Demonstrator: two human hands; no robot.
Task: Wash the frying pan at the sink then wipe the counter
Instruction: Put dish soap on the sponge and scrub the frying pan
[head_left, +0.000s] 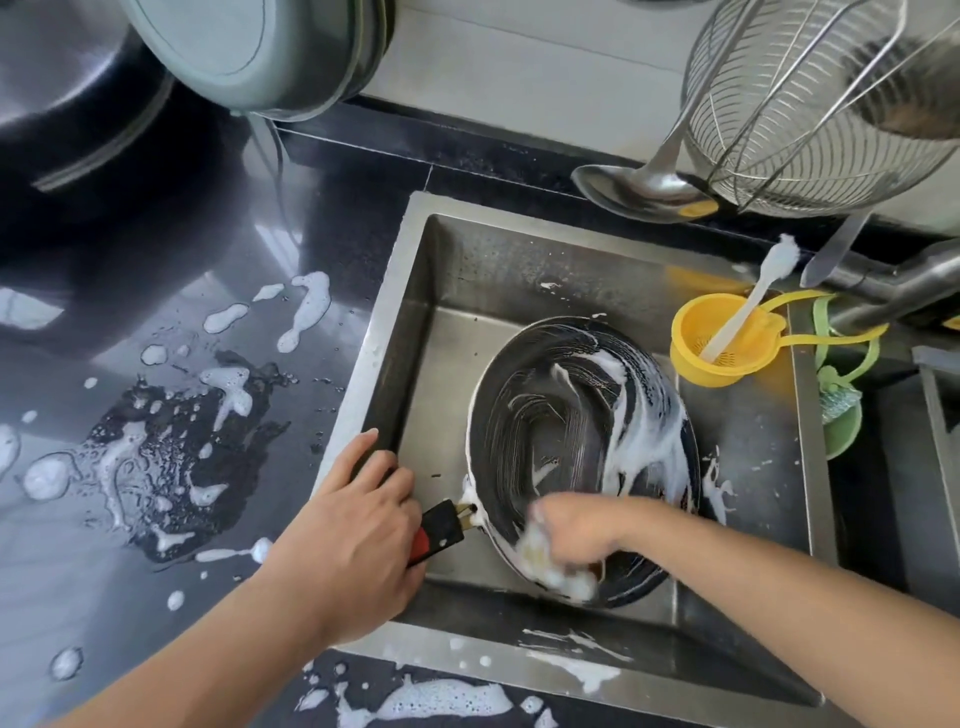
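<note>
While no brand, label or writing can be read on anything, suds mark nearly every surface around the sink. Inside the sink, tilted toward its near wall, lies the pan, dark and streaked with white foam. Its black and red handle points to the sink's left rim, where the left hand is closed around it. The right hand is closed on a foamy sponge pressed against the pan's near inner wall; the sponge is blurred. Left of the sink, the counter is dark, wet and dotted with patches of foam, and more foam lies on its strip in front of the sink. At the sink's right rim hangs a yellow strainer with a white brush standing in it, and a green holder hangs just beside it. Behind the sink a ladle rests beside a wire basket. A grey faucet reaches in from the right. Behind the counter's far left stand a green basin and a dark wok.
</note>
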